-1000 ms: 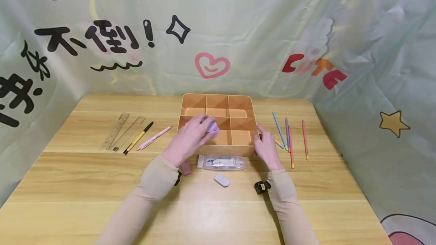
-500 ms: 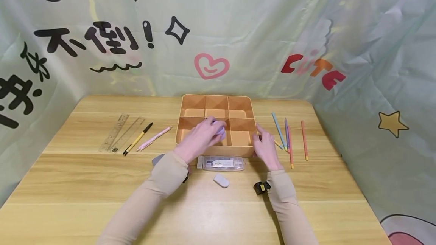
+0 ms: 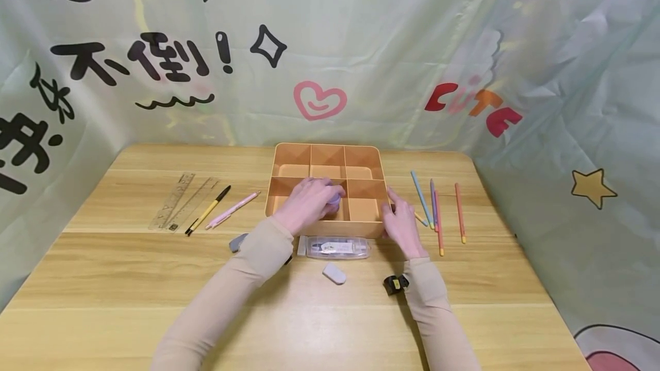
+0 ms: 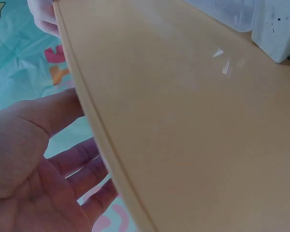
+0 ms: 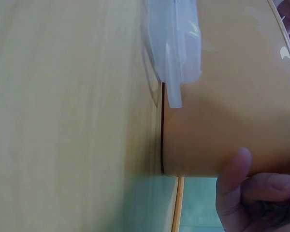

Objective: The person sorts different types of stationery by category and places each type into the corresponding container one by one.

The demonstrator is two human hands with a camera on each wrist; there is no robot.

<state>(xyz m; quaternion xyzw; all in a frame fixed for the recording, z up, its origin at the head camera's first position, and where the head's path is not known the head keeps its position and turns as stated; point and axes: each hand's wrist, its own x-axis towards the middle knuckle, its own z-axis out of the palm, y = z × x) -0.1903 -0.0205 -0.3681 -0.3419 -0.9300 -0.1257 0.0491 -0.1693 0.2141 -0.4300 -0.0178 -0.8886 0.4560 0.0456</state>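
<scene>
My left hand (image 3: pixel 311 202) holds a lilac rounded object (image 3: pixel 334 199) by its fingers, low in the front middle compartment of an orange six-compartment storage box (image 3: pixel 337 228). The fingers partly cover that object, so its kind is unclear. In the left wrist view, the left hand (image 4: pixel 43 159) is beyond the box wall (image 4: pixel 174 116), and the lilac object is hidden. My right hand (image 3: pixel 403 225) grips the box at its right front corner. The right wrist view has the right hand's thumb (image 5: pixel 236 169) against that corner, with the other fingers curled beside it.
A clear plastic case (image 3: pixel 337 247) lies against the box front, near a white eraser (image 3: pixel 334 273). Left are clear rulers (image 3: pixel 177 202), a yellow-black pen (image 3: pixel 208 210) and pink pens (image 3: pixel 234 209). Coloured pencils (image 3: pixel 440 222) lie right. A grey object (image 3: pixel 238 242) shows beside the left sleeve.
My left hand has moved right and lower with the lilac object, from the front left part of the box into the front middle compartment. The right hand stays at the corner.
</scene>
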